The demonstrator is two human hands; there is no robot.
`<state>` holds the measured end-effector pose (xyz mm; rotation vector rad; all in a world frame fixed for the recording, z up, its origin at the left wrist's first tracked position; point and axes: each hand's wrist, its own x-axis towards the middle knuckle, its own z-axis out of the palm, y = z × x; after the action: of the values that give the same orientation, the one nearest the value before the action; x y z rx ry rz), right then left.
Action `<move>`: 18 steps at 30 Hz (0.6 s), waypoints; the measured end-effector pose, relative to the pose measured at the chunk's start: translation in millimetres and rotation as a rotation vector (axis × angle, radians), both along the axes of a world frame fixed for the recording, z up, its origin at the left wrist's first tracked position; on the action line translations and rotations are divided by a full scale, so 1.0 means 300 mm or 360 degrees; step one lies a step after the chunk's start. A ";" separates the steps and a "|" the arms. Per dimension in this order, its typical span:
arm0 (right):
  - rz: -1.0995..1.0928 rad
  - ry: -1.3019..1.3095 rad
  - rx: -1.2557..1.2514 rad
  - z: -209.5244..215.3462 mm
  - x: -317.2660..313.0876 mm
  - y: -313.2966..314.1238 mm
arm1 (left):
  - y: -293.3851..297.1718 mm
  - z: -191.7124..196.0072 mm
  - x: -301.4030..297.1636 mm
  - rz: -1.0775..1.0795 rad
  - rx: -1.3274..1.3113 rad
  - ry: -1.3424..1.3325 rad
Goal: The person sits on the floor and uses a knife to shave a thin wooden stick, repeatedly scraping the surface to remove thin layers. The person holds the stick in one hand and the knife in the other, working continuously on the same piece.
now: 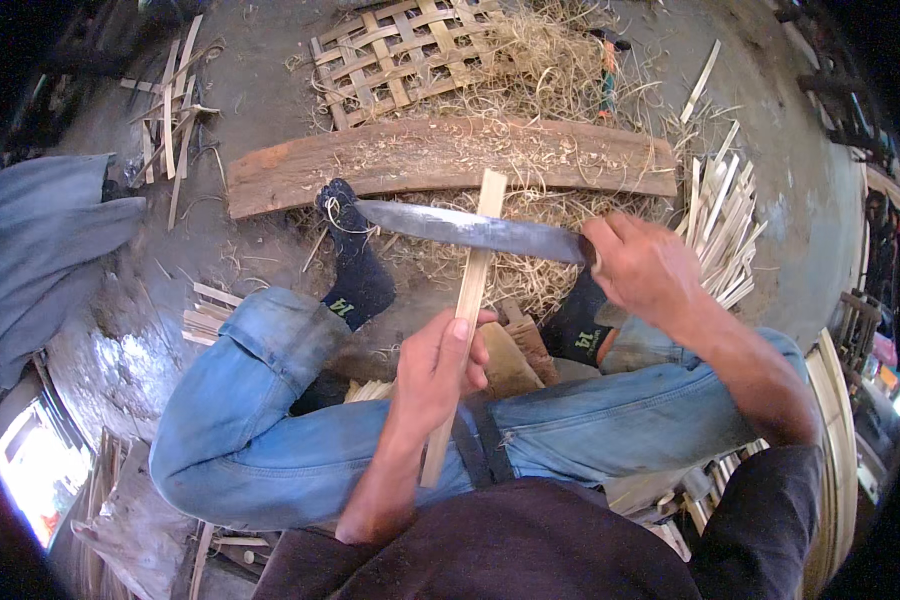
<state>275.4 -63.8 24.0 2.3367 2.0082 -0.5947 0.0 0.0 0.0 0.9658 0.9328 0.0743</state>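
My left hand (438, 362) is closed round a flat, pale bamboo strip (473, 275), thumb on top. The strip runs from my lap up past the front of my knees, tilted slightly right at its far end. In my right hand (642, 262) is the handle of a large knife (450, 226) with a long, broad steel blade. Its blade points left and crosses the upper part of the strip; whether the edge is biting into it I cannot tell. The handle is mostly hidden by my fingers. The knife's tip is close to my sock-covered left foot (355, 262).
Beyond my feet lies a thick wooden plank (450, 160) strewn with shavings. Behind it are a woven bamboo panel (395, 60) and a heap of curly shavings (560, 70). Split strips (722, 225) pile up at right, more strips (173, 110) at far left. Grey-blue cloth (45, 240) hangs at left.
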 end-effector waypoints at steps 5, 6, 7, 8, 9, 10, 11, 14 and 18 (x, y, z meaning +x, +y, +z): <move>-0.0160 0.0021 0.0070 -0.010 0.003 0.013 | -0.001 0.012 0.015 0.0148 0.0201 0.0077; -0.0038 0.0077 -0.0029 0.008 -0.028 -0.023 | -0.027 0.011 0.029 0.0160 0.0170 0.0096; 0.0049 0.0061 -0.0065 0.008 -0.044 -0.033 | -0.024 0.007 0.031 0.0153 0.0180 0.0110; 0.0136 0.0046 -0.0099 0.003 -0.053 -0.040 | -0.019 0.004 0.032 0.0147 0.0191 0.0125; 0.0207 0.0032 -0.0151 -0.001 -0.067 -0.051 | -0.011 0.007 0.023 0.0186 0.0117 0.0099; -0.0042 0.0043 -0.0097 -0.030 -0.034 -0.030 | 0.000 0.012 0.015 0.0223 0.0043 0.0074; -0.0111 0.0053 -0.0066 -0.027 -0.026 -0.027 | 0.010 0.018 0.006 0.0260 -0.0030 0.0049; -0.0197 0.0122 -0.0041 0.023 -0.021 -0.010 | 0.008 0.026 -0.006 0.0183 -0.0003 -0.0125; -0.0230 0.0001 0.0215 0.046 -0.002 0.031 | 0.001 0.023 0.000 0.0158 -0.0033 -0.0142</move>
<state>274.6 -54.5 37.8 2.5763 1.9502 -0.4775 -0.1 0.4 6.9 0.8896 0.8972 0.1901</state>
